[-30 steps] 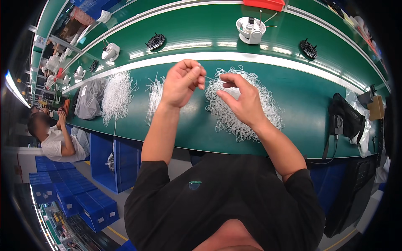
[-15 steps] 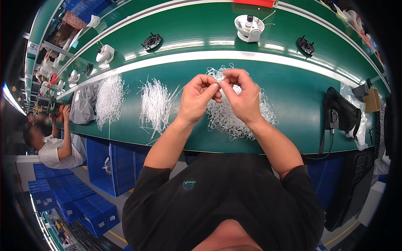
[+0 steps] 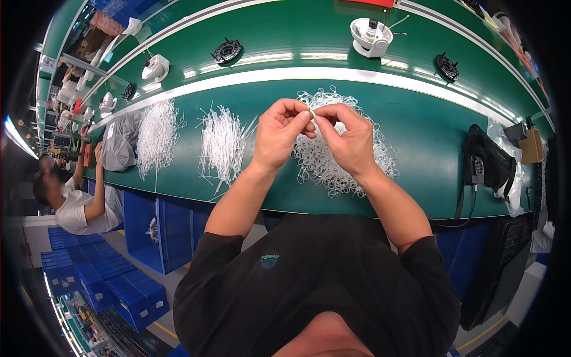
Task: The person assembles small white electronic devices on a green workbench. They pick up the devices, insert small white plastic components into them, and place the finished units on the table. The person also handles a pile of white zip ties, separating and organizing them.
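Both hands closer together than a second ago, fingertips now meeting. Left hand and right hand pinch small white loop between them, above loop pile on green worktop. Straight white ties lie left.

The left hand has moved in to meet the right hand fingertip to fingertip.
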The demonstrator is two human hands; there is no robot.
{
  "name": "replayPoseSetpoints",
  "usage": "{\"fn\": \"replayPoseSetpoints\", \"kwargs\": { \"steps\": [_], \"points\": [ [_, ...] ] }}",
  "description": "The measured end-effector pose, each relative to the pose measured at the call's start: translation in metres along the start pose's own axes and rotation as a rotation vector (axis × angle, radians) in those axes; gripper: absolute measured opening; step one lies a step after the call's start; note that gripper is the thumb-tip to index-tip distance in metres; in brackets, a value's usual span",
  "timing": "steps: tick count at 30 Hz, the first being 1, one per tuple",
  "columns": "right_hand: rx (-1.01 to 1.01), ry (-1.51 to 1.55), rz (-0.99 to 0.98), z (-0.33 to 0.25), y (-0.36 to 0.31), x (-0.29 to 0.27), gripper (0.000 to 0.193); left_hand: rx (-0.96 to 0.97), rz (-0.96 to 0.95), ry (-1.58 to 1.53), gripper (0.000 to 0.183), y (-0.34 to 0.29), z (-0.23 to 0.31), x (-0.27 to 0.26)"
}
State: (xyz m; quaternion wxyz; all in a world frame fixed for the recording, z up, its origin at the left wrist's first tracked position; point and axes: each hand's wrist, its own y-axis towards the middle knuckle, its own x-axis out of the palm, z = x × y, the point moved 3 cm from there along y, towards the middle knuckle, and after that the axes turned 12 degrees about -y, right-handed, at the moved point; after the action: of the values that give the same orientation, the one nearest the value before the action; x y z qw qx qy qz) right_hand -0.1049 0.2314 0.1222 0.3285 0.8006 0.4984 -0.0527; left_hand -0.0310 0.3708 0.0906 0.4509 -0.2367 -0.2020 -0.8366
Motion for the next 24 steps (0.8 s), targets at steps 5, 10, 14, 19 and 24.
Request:
{"fn": "replayPoseSetpoints", "kwargs": {
  "steps": [5,10,14,19,24],
  "points": [
    [-0.039,-0.013,0.029,0.002,0.001,0.003,0.008,0.031,-0.023,0.217,0.011,-0.006,-0.004,0.001],
    [0.001,-0.051,0.003,0.003,-0.004,0.004,0.009,-0.02,-0.062,0.329,0.012,-0.011,-0.002,-0.002],
    [0.008,-0.126,-0.096,0.009,-0.003,-0.001,0.008,-0.059,-0.024,0.585,0.015,-0.006,0.008,-0.026],
    [0.053,-0.233,-0.09,0.019,0.002,-0.02,0.008,0.026,0.321,1.353,0.018,0.019,0.048,-0.118],
    [0.071,-0.229,-0.07,0.028,0.001,-0.024,0.009,-0.158,0.381,1.662,0.015,0.023,0.05,-0.155]
  ]
}}
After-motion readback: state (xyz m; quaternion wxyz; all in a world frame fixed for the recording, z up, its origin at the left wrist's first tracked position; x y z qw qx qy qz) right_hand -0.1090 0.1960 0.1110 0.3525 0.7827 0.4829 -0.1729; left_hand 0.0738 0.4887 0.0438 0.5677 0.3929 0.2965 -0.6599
